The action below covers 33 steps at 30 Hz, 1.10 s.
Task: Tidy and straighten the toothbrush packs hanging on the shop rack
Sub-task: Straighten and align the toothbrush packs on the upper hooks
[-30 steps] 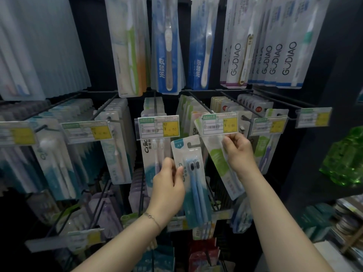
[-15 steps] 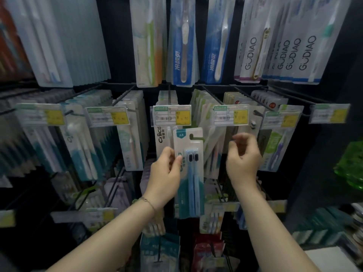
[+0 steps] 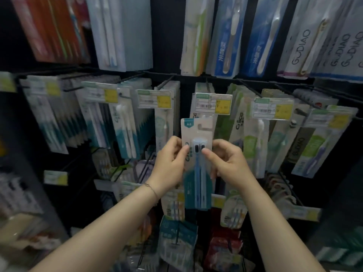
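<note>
A blister pack with two blue toothbrushes [image 3: 197, 169] is held upright in front of the middle row of the rack, just below a yellow price tag [image 3: 213, 103]. My left hand [image 3: 170, 165] grips its left edge, thumb near the brush heads. My right hand [image 3: 227, 163] pinches its right edge at the same height. The pack's hang slot near the top sits free, below the hook that carries the price tag. Behind it hang more Cnice packs [image 3: 238, 134].
Rows of toothbrush packs hang on black wire hooks [image 3: 167, 83] to the left and right, each hook fronted by a price tag. GUDIAO packs [image 3: 306, 42] hang in the top row. Lower hooks hold smaller packs [image 3: 176, 244] near my forearms.
My right hand let go of the packs on the right hook and came down to the blue pack's right edge. The view shifted to the left and closer.
</note>
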Each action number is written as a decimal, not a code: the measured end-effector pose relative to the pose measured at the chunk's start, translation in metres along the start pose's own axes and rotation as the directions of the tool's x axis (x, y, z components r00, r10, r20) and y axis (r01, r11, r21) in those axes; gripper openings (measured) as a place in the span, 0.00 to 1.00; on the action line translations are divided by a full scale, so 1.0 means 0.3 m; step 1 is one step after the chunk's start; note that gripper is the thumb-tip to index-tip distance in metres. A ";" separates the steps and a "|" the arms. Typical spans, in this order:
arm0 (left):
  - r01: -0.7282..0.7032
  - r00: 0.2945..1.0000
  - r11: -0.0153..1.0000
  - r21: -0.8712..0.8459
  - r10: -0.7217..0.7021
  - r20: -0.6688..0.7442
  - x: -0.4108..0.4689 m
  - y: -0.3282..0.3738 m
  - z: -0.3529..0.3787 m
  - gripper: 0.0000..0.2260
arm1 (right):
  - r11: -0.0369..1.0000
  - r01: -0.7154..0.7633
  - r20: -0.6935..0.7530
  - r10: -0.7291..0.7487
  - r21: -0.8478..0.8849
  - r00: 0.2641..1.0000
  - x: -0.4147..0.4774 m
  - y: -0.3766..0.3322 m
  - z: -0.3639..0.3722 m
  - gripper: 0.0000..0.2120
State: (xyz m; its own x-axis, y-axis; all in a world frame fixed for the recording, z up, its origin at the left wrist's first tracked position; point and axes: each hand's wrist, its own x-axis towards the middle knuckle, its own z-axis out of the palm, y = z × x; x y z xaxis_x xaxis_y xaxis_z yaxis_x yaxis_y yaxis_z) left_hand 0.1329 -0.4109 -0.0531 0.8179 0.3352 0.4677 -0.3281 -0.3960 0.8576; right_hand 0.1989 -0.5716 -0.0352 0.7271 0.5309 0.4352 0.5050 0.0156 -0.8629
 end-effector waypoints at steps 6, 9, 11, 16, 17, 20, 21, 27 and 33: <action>0.003 0.998 1.000 -0.031 -0.005 -0.056 -0.002 -0.055 -0.184 0.04 | 0.999 -0.003 0.046 0.001 0.044 0.999 0.069 -0.011 0.189 0.04; 0.031 0.997 1.000 -0.004 -0.031 -0.076 0.008 -0.093 -0.288 0.03 | 0.999 -0.013 0.047 0.010 0.050 0.999 0.114 -0.008 0.290 0.05; 0.075 0.994 0.997 0.004 -0.075 -0.083 0.016 -0.126 -0.362 0.02 | 0.998 -0.015 0.037 0.013 0.062 0.999 0.148 -0.016 0.361 0.05; 0.157 0.987 0.981 0.113 -0.154 -0.034 0.044 -0.214 -0.542 0.05 | 0.997 0.014 0.042 -0.018 0.075 0.999 0.235 -0.033 0.535 0.05; 0.173 0.985 0.979 0.104 -0.172 -0.023 0.052 -0.229 -0.573 0.05 | 0.997 0.011 0.054 -0.015 0.070 0.998 0.251 -0.033 0.566 0.05; 0.191 0.981 0.974 0.121 -0.193 0.000 0.081 -0.271 -0.651 0.04 | 0.999 -0.029 0.097 0.026 0.032 0.995 0.300 -0.026 0.640 0.07; 0.193 0.981 0.973 0.124 -0.195 0.005 0.091 -0.283 -0.672 0.04 | 0.999 -0.038 0.109 0.036 0.012 0.993 0.316 -0.024 0.660 0.07; 0.200 0.979 0.971 0.134 -0.205 0.023 0.156 -0.322 -0.767 0.05 | 0.996 -0.043 0.115 0.052 -0.076 0.992 0.395 -0.028 0.742 0.11; 0.150 0.986 0.983 0.110 -0.156 0.055 0.231 -0.296 -0.783 0.05 | 0.993 -0.060 -0.037 0.057 -0.097 0.998 0.450 -0.048 0.759 0.07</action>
State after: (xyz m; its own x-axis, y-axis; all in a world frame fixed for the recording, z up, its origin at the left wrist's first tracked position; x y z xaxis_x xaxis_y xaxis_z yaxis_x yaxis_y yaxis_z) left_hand 0.1078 -0.1515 -0.0465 0.8840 0.3452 0.3152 -0.1479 -0.4331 0.8891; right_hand 0.1840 -0.3073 -0.0226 0.7716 0.4990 0.3945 0.5031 -0.0991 -0.8585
